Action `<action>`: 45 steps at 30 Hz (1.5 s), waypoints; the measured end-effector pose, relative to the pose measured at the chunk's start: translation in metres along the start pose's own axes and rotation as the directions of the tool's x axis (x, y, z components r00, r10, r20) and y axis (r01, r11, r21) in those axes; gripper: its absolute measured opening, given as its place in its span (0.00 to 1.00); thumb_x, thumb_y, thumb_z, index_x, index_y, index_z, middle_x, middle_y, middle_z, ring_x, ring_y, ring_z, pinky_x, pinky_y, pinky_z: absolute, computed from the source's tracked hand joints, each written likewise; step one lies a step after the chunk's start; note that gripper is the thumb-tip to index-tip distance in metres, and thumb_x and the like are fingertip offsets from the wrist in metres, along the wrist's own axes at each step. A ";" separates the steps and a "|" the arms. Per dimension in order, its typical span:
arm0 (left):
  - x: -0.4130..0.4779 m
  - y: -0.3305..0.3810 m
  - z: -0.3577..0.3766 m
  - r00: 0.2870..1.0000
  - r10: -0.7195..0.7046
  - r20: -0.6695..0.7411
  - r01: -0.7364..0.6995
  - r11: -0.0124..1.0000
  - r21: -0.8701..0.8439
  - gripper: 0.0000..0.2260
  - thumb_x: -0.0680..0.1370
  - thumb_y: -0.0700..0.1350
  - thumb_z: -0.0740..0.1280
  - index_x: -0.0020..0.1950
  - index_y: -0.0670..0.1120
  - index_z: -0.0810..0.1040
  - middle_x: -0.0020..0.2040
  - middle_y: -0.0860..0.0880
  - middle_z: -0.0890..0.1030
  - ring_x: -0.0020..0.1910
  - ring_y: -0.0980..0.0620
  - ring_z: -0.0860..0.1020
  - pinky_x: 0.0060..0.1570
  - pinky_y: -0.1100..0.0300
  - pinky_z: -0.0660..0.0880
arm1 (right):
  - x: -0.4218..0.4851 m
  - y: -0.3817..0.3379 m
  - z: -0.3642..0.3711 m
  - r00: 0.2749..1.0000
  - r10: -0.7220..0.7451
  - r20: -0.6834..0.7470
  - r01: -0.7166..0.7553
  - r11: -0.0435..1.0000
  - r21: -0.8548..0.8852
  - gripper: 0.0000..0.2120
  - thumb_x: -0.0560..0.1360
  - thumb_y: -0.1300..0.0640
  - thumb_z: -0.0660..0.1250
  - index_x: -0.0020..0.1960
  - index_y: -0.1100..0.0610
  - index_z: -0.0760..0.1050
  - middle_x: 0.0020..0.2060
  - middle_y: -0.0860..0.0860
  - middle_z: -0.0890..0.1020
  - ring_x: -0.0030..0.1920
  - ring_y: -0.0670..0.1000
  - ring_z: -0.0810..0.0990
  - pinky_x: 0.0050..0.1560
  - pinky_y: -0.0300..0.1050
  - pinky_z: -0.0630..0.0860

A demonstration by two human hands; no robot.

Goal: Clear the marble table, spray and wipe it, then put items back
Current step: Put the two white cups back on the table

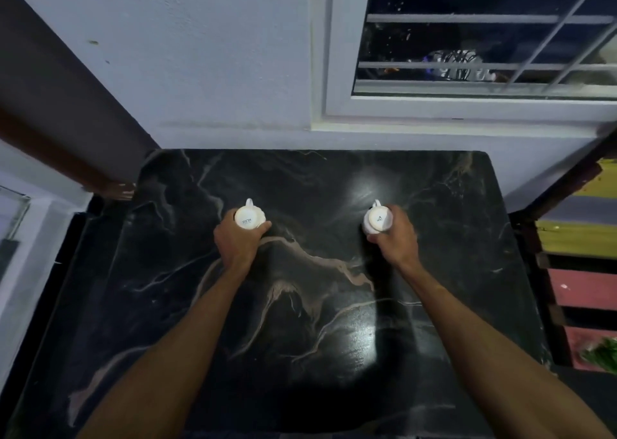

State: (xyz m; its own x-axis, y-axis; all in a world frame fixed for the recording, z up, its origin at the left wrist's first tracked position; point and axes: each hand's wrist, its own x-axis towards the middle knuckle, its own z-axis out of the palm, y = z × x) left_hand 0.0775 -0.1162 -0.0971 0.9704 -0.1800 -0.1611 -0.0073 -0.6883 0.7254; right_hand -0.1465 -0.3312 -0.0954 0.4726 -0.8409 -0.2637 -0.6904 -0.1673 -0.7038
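Left hand (237,238): fingers wrapped round an upturned white cup (248,217), left of the marble table (467,271) centre.
Right hand (395,234): clasping its twin cup (378,220), right of centre.
Advice: move both level (handles point away).

two white cups (248,217) (378,220) upside down, apart on black marble table (300,305).

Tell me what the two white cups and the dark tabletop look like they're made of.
Both upside-down cups, the left cup and right cup, look like glazed ceramic: smooth white with maker's marks printed on the bases. The tabletop looks like polished black marble: pale veins and a sharp light glare, though a marble-look surface can't be ruled out.
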 end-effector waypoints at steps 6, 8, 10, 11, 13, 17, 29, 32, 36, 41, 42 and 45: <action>0.012 -0.004 -0.001 0.999 0.038 0.032 -0.037 0.999 -0.015 0.28 0.64 0.52 0.85 0.59 0.46 0.82 0.53 0.47 0.86 0.52 0.46 0.83 0.55 0.49 0.81 | 0.007 -0.008 0.005 0.999 0.033 -0.042 -0.033 0.999 -0.008 0.30 0.65 0.60 0.79 0.63 0.53 0.71 0.59 0.52 0.79 0.58 0.57 0.79 0.56 0.58 0.77; 0.014 -0.003 -0.002 0.998 0.052 0.039 -0.051 0.998 -0.037 0.27 0.64 0.51 0.85 0.59 0.46 0.82 0.52 0.48 0.86 0.51 0.47 0.83 0.54 0.50 0.81 | 0.007 -0.008 0.006 0.998 0.035 -0.053 -0.036 0.999 -0.003 0.30 0.65 0.60 0.79 0.64 0.53 0.71 0.60 0.52 0.78 0.59 0.57 0.79 0.57 0.58 0.77; 0.017 -0.001 -0.003 0.997 0.056 0.049 -0.054 0.997 -0.049 0.27 0.64 0.50 0.85 0.59 0.46 0.82 0.52 0.48 0.86 0.51 0.48 0.83 0.53 0.51 0.81 | 0.007 -0.008 0.008 0.998 0.034 -0.060 -0.034 0.999 0.000 0.31 0.65 0.60 0.79 0.65 0.52 0.71 0.60 0.51 0.78 0.59 0.56 0.79 0.57 0.58 0.77; 0.018 0.000 -0.003 0.997 0.057 0.054 -0.054 0.997 -0.053 0.27 0.64 0.50 0.85 0.59 0.46 0.82 0.52 0.48 0.85 0.51 0.48 0.83 0.53 0.52 0.80 | 0.007 -0.008 0.008 0.998 0.032 -0.061 -0.032 0.999 0.005 0.31 0.66 0.60 0.79 0.65 0.52 0.70 0.60 0.51 0.78 0.59 0.56 0.78 0.57 0.58 0.77; 0.019 0.001 -0.003 0.997 0.056 0.060 -0.053 0.997 -0.054 0.27 0.64 0.50 0.85 0.59 0.46 0.82 0.53 0.49 0.85 0.52 0.48 0.83 0.54 0.52 0.80 | 0.008 -0.007 0.008 0.998 0.030 -0.058 -0.029 0.999 0.016 0.30 0.66 0.59 0.79 0.64 0.52 0.70 0.60 0.51 0.78 0.59 0.56 0.79 0.57 0.59 0.77; 0.017 -0.001 -0.002 0.996 0.047 0.081 -0.041 0.996 -0.078 0.29 0.64 0.49 0.85 0.62 0.46 0.80 0.55 0.50 0.84 0.56 0.46 0.83 0.60 0.48 0.80 | 0.012 0.001 0.006 0.999 0.032 -0.025 -0.031 0.999 0.023 0.39 0.64 0.61 0.80 0.71 0.52 0.67 0.65 0.52 0.77 0.65 0.58 0.77 0.62 0.57 0.75; -0.096 0.059 0.012 0.932 0.289 -0.220 -0.321 0.938 -0.131 0.40 0.73 0.54 0.79 0.78 0.41 0.67 0.79 0.39 0.66 0.78 0.40 0.64 0.77 0.42 0.63 | -0.050 0.055 -0.086 0.993 -0.104 -0.051 0.112 0.973 0.200 0.51 0.64 0.56 0.84 0.80 0.50 0.60 0.73 0.52 0.67 0.64 0.51 0.74 0.69 0.50 0.74; -0.177 0.103 0.058 0.862 0.483 -0.155 -0.506 0.841 -0.191 0.31 0.76 0.49 0.76 0.75 0.39 0.71 0.78 0.38 0.66 0.78 0.40 0.66 0.78 0.45 0.64 | -0.077 0.103 -0.140 0.975 -0.058 -0.215 0.109 0.966 0.234 0.39 0.69 0.58 0.80 0.76 0.53 0.68 0.66 0.50 0.73 0.57 0.50 0.78 0.62 0.44 0.77; -0.287 0.159 0.134 0.739 0.669 0.077 -0.630 0.728 -0.271 0.20 0.76 0.37 0.76 0.67 0.35 0.79 0.72 0.36 0.73 0.73 0.38 0.72 0.76 0.59 0.65 | -0.104 0.187 -0.212 0.899 0.108 -0.424 0.020 0.958 0.287 0.23 0.71 0.64 0.76 0.65 0.58 0.77 0.57 0.55 0.79 0.50 0.55 0.82 0.57 0.52 0.80; -0.426 0.211 0.251 0.548 0.675 0.494 -0.598 0.729 -0.333 0.20 0.74 0.33 0.76 0.65 0.36 0.79 0.65 0.39 0.79 0.66 0.40 0.78 0.71 0.47 0.71 | -0.137 0.328 -0.302 0.788 0.369 -0.493 -0.188 0.906 0.378 0.13 0.73 0.65 0.72 0.57 0.59 0.79 0.52 0.56 0.80 0.49 0.56 0.80 0.56 0.59 0.78; -0.446 0.216 0.274 0.509 0.661 0.551 -0.593 0.734 -0.332 0.21 0.73 0.33 0.76 0.65 0.36 0.79 0.64 0.40 0.79 0.64 0.40 0.78 0.70 0.47 0.72 | -0.140 0.352 -0.314 0.769 0.404 -0.495 -0.212 0.892 0.399 0.12 0.73 0.65 0.72 0.57 0.59 0.79 0.52 0.56 0.81 0.50 0.57 0.80 0.56 0.57 0.78; -0.493 0.221 0.342 0.429 0.565 0.705 -0.577 0.772 -0.267 0.26 0.73 0.34 0.76 0.70 0.39 0.76 0.66 0.42 0.79 0.63 0.43 0.78 0.69 0.50 0.73 | -0.146 0.420 -0.342 0.724 0.512 -0.462 -0.306 0.839 0.450 0.12 0.73 0.66 0.72 0.55 0.58 0.80 0.47 0.56 0.83 0.46 0.54 0.81 0.49 0.38 0.78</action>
State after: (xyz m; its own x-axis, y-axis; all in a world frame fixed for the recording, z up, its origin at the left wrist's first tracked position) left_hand -0.4849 -0.4201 -0.0857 0.2419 -0.9614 -0.1313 -0.5011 -0.2396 0.8316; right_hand -0.6930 -0.4545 -0.1271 -0.2639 -0.9324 -0.2468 -0.4774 0.3487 -0.8066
